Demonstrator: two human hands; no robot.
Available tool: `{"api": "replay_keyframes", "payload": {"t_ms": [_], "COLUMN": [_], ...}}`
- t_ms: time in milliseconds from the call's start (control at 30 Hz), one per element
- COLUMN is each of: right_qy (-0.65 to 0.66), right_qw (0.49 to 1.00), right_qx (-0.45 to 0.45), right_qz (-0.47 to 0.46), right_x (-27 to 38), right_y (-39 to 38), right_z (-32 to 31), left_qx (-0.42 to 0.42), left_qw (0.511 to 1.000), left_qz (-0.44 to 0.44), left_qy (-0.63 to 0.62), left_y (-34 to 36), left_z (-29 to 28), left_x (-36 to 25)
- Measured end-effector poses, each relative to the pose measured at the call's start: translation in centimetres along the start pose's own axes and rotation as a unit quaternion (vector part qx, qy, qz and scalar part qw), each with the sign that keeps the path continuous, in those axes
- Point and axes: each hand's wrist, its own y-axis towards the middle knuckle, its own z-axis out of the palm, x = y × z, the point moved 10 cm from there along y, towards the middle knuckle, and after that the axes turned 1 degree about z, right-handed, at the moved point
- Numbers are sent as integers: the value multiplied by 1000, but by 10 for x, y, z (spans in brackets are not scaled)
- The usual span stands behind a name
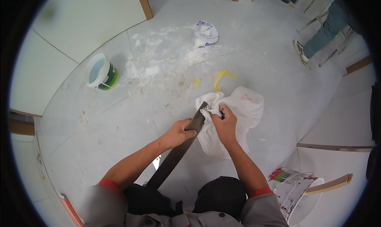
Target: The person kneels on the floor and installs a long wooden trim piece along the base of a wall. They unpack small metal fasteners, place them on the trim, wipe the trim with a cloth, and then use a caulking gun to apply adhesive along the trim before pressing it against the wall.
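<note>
My left hand [182, 133] is closed round a long dark brown strip [173, 161], which slants from between my legs up toward the middle of the view. My right hand [225, 120] grips crumpled white sack material [246, 104] at the strip's upper end, with the fingers curled into it. The sack spreads out beyond and below that hand, lying partly behind it. Whether my right fingers also touch the strip is hidden by the folds.
A pale bucket with a green label [104, 74] stands left. A crumpled bag [205, 34], yellow scraps [220, 78] and white powder lie ahead. At upper right are another person's leg [325, 36] and a metal ladder [317, 20]. A stained bucket [291, 191] with a wooden piece [329, 183] is lower right.
</note>
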Motion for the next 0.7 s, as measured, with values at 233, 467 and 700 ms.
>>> {"api": "replay_keyframes", "payload": {"t_ms": [233, 467, 700], "right_qy": [-187, -111, 337], "right_qw": [977, 973, 925], "right_qx": [-32, -69, -141], "right_qz": [-102, 189, 102], "right_x": [-8, 11, -27], "right_y": [-6, 24, -20], "right_z": [-6, -81, -92], "left_qx": [32, 13, 10], "left_qw": [997, 995, 996], "left_qz": [-61, -55, -44], "left_qy": [-28, -85, -74], "left_y": [-8, -15, -10], "left_z": [3, -24, -29], "left_x": [21, 5, 6]}}
